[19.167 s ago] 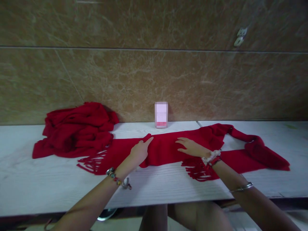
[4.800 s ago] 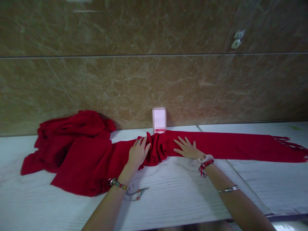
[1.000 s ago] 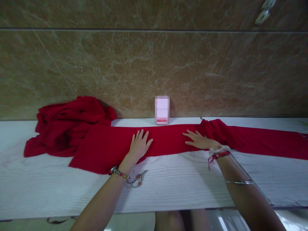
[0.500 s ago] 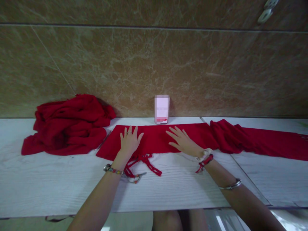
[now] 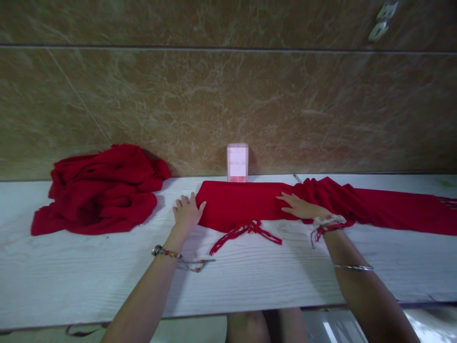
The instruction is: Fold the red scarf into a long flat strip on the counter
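A red scarf [image 5: 246, 202] lies lengthwise on the white table, its left part folded flat and its middle bunched in wrinkles. Fringe strands hang from the folded part's near edge, and more fringe shows at the far right. At the scarf's left end is my left hand [image 5: 187, 212], fingers apart, the thumb against the folded edge. My right hand [image 5: 302, 207] rests with spread fingers on the cloth, where the flat part meets the wrinkles. Neither hand grips anything. Left of my left hand lies a crumpled red cloth [image 5: 100, 195].
A phone [image 5: 237, 163] with a blurred screen leans against the brown marbled wall [image 5: 200, 105] behind the scarf. White fittings [image 5: 383, 21] are on the wall at upper right. The near edge of the white table [image 5: 250, 281] runs just above my knees.
The folded left end of the scarf has shifted right, and its fringe with it. My right hand has moved right along the cloth. My left hand has come off the top to the end.
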Available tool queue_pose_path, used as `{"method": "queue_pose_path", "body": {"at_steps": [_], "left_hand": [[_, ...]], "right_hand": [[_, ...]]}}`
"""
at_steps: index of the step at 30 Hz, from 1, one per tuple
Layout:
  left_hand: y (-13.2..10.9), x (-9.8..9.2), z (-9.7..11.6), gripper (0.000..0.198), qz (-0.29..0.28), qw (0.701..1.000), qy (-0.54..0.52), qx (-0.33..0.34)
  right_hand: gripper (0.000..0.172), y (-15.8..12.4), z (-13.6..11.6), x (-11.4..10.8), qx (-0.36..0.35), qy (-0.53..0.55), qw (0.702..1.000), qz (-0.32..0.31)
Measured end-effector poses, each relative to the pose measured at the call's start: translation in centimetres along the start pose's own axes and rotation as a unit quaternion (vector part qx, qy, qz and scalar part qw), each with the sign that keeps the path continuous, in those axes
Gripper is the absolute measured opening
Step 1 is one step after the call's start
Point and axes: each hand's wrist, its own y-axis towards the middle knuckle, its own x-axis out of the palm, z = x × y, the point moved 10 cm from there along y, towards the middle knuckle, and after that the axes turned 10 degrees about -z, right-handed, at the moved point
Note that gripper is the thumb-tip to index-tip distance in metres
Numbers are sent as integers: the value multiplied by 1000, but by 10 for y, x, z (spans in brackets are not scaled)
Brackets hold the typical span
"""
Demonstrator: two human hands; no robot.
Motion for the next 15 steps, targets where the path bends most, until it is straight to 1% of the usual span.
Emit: {"method": "queue_pose_path", "body": {"at_steps": [1,2,3,5,6,7,8,9,10,11,12,13,15], "left_hand": [[1,0,3,57,-3,1000,-11,13],[2,0,7,55,-6,999,-28,34],[3,-2,11,54,-7,997,-50,57],[5,-8,16,51,-1,990,-107,87],[5,-13,15,50,12,986,-138,90],[5,-20,14,48,32,981,-167,89],[2,-27,14,46,57,975,-196,90],[-2,-34,15,44,81,966,-225,97],[-7,-40,19,44,99,954,-256,117],[-13,-43,26,44,101,940,-289,150],[-20,-43,39,46,82,923,-321,198],[-29,-41,55,47,43,901,-346,257],[-49,-32,87,44,-48,851,-367,372]], "right_hand": [[47,1,1,1,4,0,1000,-13],[46,2,-3,-1,4,-3,1000,-12],[45,2,-11,-6,1,-6,1000,6],[44,2,-40,-20,-26,-8,997,76],[46,1,-58,-26,-44,-3,993,106],[49,1,-77,-27,-72,1,990,119],[52,0,-95,-25,-101,5,988,117],[54,0,-111,-21,-126,9,987,101],[54,0,-123,-15,-145,11,986,80],[53,0,-131,-11,-155,10,986,60],[52,0,-135,-7,-163,9,986,45],[51,-1,-137,-6,-169,7,985,38],[48,-5,-135,-11,-175,9,984,45]]}}
